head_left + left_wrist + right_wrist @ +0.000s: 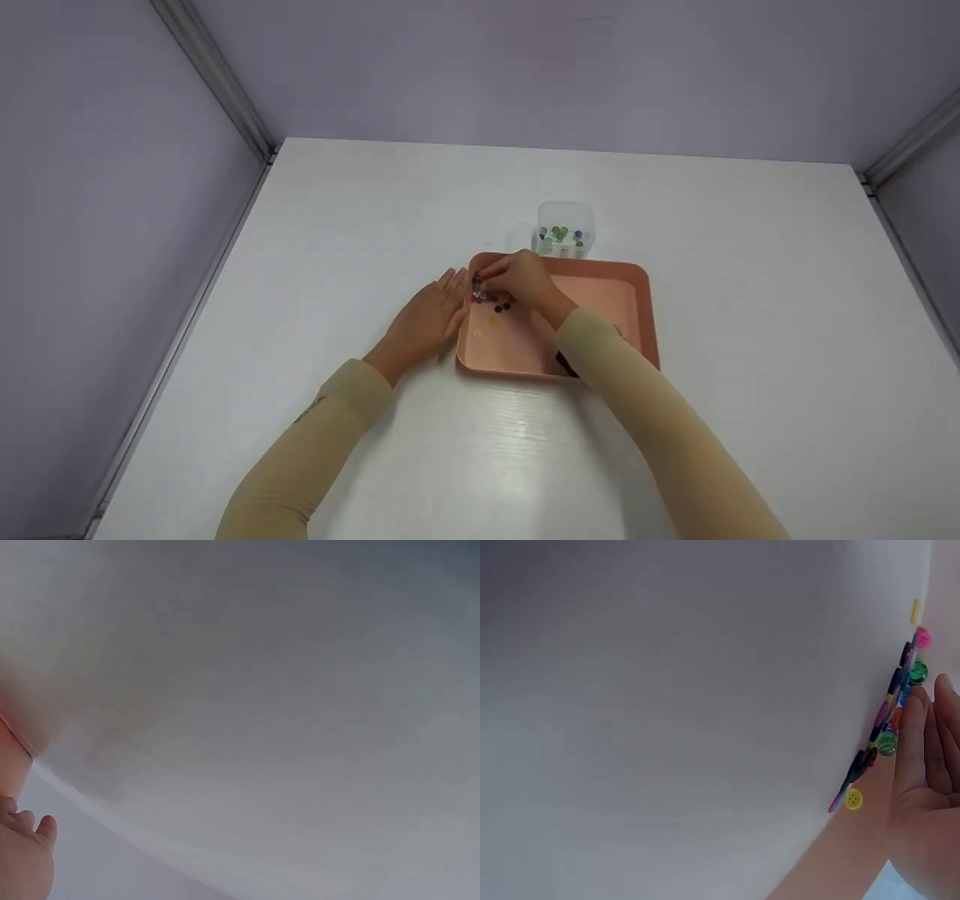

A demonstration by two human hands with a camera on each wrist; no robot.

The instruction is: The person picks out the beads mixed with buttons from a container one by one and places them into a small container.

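Observation:
A pink tray [649,315] sits mid-table, with a small pile of coloured buttons and glass marbles [495,300] in its far left corner. My right hand [486,289] reaches into that corner, fingertips in the pile. In the right wrist view its fingers [915,757] lie along the pile, beside a green marble [887,742] and a yellow button [853,799]; whether they pinch anything is hidden. My left hand [427,319] rests flat on the table with straight fingers against the tray's left wall. The left wrist view shows only the left hand's edge [22,855] and the tray wall [11,757].
A small clear container [565,229] holding green and blue marbles stands just behind the tray's far edge. The white table [750,375] is bounded by lilac walls at the back and on both sides.

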